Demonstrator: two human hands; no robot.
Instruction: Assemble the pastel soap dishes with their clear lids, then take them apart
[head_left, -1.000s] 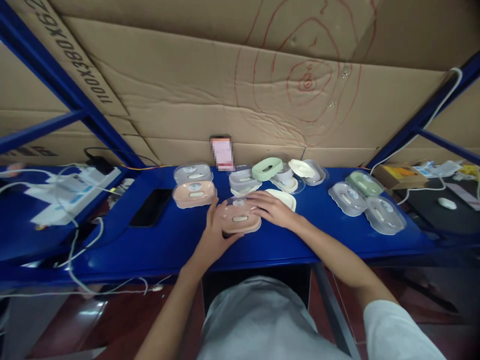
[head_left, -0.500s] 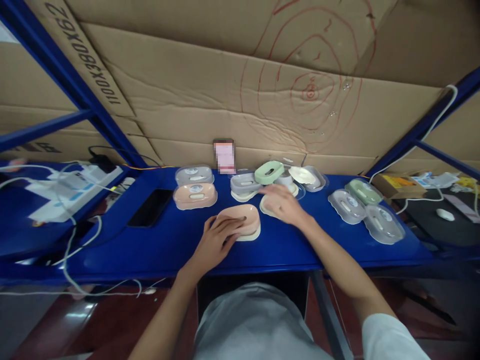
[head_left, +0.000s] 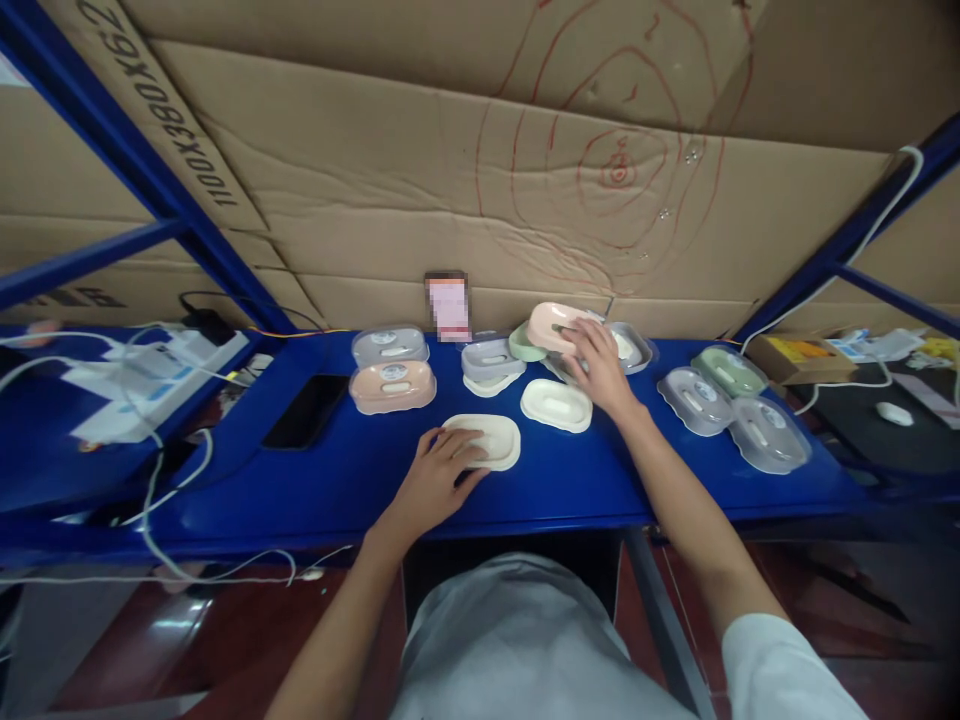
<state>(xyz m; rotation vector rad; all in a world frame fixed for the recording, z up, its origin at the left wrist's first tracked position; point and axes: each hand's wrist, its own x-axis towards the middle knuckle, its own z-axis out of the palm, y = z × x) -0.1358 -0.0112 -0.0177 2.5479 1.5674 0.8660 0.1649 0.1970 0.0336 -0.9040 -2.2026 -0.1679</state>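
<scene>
The pale pink soap dish tray (head_left: 549, 325) is in my right hand (head_left: 600, 362), with the fingers closed on its right side. It is held tilted above a green soap dish tray (head_left: 526, 343), covering part of it. On the blue table, my left hand (head_left: 442, 470) rests on a cream soap dish base (head_left: 501, 440), fingers apart over its left side and thumb near the front edge. A second cream base (head_left: 556, 405) lies just to the right. Behind them, a grey soap dish tray (head_left: 491, 358) sits on another cream base (head_left: 493, 384).
Lidded soap dishes, one pink (head_left: 394, 388) and one grey (head_left: 390, 348), stand left. Several more, including a green one (head_left: 729, 370), stand right. A dark phone (head_left: 306, 412) lies left; another phone (head_left: 448, 305) leans against the cardboard wall (head_left: 360, 180). White cables (head_left: 154, 500) hang left.
The pink tray has left the cream base under my left hand and is now in my right hand, farther back and right. My left hand stays by the uncovered base.
</scene>
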